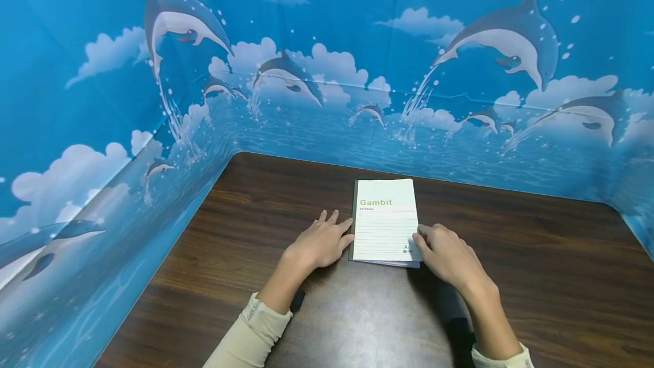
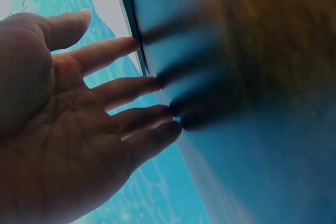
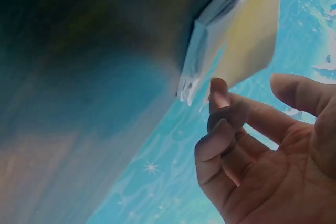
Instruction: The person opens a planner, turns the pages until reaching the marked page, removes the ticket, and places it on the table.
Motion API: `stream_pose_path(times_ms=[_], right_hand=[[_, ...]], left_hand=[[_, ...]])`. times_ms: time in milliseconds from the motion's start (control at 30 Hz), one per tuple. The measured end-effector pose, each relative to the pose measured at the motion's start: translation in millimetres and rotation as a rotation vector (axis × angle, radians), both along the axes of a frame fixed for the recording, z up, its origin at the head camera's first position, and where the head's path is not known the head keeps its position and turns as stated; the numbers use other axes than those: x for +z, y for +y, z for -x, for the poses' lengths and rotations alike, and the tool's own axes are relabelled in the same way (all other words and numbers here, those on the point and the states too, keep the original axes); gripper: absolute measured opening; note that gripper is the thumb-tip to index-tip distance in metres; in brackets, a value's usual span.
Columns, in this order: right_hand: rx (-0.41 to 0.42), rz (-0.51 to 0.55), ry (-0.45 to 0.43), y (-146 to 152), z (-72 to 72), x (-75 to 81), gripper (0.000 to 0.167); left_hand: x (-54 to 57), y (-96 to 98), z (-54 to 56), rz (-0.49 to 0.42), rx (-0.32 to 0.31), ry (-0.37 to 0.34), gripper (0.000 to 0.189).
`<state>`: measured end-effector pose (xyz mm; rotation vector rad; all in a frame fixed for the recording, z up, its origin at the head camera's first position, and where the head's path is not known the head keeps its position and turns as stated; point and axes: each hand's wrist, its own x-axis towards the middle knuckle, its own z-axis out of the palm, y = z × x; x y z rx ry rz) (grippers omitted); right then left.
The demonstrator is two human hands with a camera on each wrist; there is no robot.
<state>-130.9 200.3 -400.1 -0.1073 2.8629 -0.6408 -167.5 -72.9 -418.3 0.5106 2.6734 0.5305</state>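
A notebook (image 1: 385, 223) with a pale lined cover and dark spine lies on the brown table, marked "Gambit". My left hand (image 1: 319, 243) rests beside its spine, fingers spread and fairly straight; in the left wrist view those fingertips (image 2: 167, 111) meet the tabletop. At the opposite edge, my right hand (image 1: 449, 251) holds the front cover, its thumb over the lower right part. The right wrist view shows the cover (image 3: 257, 40) raised a little from the pages (image 3: 197, 51), with bent fingers (image 3: 218, 90) at its edge. Exact contact of the right fingertips is unclear.
The dark wood-grain table (image 1: 245, 209) extends on both sides of the notebook. A blue backdrop (image 1: 327, 124) printed with dolphins, clouds and water rises along the table's back and side edges.
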Motion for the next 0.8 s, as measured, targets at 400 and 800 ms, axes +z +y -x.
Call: stream_pose_path(times_ms=[400,800], right_hand=[[0.01,0.11,0.195,-17,-11.3,22.9,0.053],[0.157,0.192,0.288,-72,-14.3,17.4,0.058]], left_hand=[[2.3,-34.9,16.3,-0.182,0.0,-0.111,0.055],[15.8,-73.2,28.1,-0.222,0.085,-0.061,0.05]])
